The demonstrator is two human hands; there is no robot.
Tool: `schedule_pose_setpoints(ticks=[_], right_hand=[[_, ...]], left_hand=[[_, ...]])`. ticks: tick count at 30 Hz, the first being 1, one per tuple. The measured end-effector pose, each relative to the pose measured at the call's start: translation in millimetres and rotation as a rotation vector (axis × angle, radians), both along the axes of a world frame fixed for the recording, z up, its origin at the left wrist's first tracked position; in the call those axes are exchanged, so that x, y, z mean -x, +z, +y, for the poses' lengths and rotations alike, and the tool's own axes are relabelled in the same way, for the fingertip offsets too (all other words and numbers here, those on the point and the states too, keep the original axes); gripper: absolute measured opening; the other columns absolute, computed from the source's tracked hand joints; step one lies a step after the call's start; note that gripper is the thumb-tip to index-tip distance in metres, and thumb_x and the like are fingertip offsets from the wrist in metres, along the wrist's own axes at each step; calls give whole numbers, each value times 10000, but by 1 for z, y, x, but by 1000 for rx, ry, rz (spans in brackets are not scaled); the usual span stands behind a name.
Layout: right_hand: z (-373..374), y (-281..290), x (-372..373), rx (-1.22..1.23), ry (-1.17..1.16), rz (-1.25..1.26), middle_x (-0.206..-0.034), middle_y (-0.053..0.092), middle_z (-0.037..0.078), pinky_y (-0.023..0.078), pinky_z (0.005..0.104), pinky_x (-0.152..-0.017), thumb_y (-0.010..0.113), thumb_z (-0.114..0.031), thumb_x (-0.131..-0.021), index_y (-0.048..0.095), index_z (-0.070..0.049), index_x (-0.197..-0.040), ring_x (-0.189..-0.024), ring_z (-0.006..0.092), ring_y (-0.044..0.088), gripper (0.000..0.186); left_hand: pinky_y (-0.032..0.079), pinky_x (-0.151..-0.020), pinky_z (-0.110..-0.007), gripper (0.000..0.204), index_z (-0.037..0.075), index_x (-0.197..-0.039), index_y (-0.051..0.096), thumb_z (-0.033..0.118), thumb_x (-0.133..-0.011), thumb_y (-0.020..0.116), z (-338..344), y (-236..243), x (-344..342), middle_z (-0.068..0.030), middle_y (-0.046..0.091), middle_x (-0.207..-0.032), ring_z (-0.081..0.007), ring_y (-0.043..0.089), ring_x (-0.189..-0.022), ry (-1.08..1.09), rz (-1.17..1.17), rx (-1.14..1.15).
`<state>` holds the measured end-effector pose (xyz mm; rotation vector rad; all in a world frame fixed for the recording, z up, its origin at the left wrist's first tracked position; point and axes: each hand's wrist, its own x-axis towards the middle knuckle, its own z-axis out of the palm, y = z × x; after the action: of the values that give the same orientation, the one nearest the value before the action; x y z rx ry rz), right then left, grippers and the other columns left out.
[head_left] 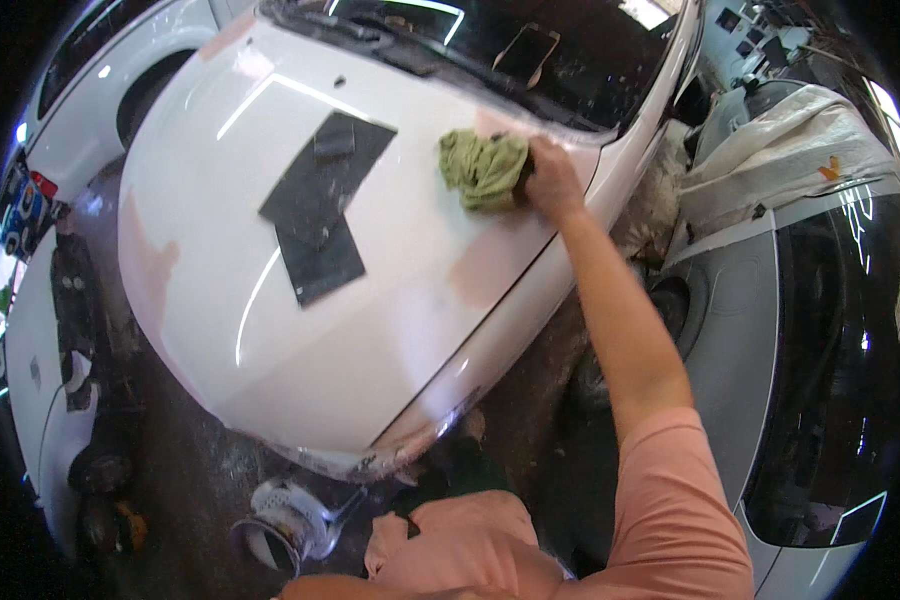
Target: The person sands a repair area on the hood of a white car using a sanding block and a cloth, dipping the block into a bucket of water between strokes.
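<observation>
My right arm stretches out over the white car hood. At its far right, near the base of the windshield, my right hand is closed on a crumpled green cloth. The cloth rests on the hood, bunched to the left of my fingers. Dull pinkish patches mark the paint, one of them just nearer to me than the cloth. Dark sheets that look like sandpaper lie overlapping in the middle of the hood, left of the cloth. My left hand is out of the picture.
To the right stands a grey car with a pale plastic cover over part of it. Other white vehicles are at the far left and left. A white metal object with a round opening is on the dark floor by the front bumper.
</observation>
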<state>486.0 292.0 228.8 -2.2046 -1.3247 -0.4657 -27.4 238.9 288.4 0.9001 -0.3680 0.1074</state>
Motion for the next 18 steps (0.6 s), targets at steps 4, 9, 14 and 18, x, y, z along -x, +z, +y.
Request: schedule_pose_setpoints(ticks=[4,9,14,18], right_hand=[[-7,4,4,-12,-17,7,-1271,649,151,523,482,-1051,662,35,-786,658,-61,-1227,-1186,433,590,451],[-3,7,9,-28,-8,20,-1244,666,134,535,474,-1019,642,27,-811,682,-78,-1211,-1134,407,613,415],[-15,9,1,-6,-69,-22,-1203,692,101,550,488,-978,608,-27,-868,703,-127,-1245,-1091,382,643,401],[-3,12,8,25,-116,37,-1214,689,118,549,518,-936,613,-85,-907,690,-125,-1260,-1085,401,646,363]], left_hand=[[468,-1073,-472,420,19,-1202,724,377,-1034,583,8,5,-4,-200,640,-1363,-326,595,-1285,-38,-25,-110],[459,-1090,-475,434,14,-1221,727,381,-1033,589,39,-5,-13,-200,634,-1392,-323,586,-1309,28,10,-394],[354,-1223,-513,670,41,-1432,566,408,-929,816,97,-15,-155,-238,523,-1534,-430,471,-1438,910,5,-1313],[269,-1251,-590,869,68,-1586,447,600,-953,713,139,-18,-307,-258,386,-1633,-484,301,-1532,1202,86,-1412]])
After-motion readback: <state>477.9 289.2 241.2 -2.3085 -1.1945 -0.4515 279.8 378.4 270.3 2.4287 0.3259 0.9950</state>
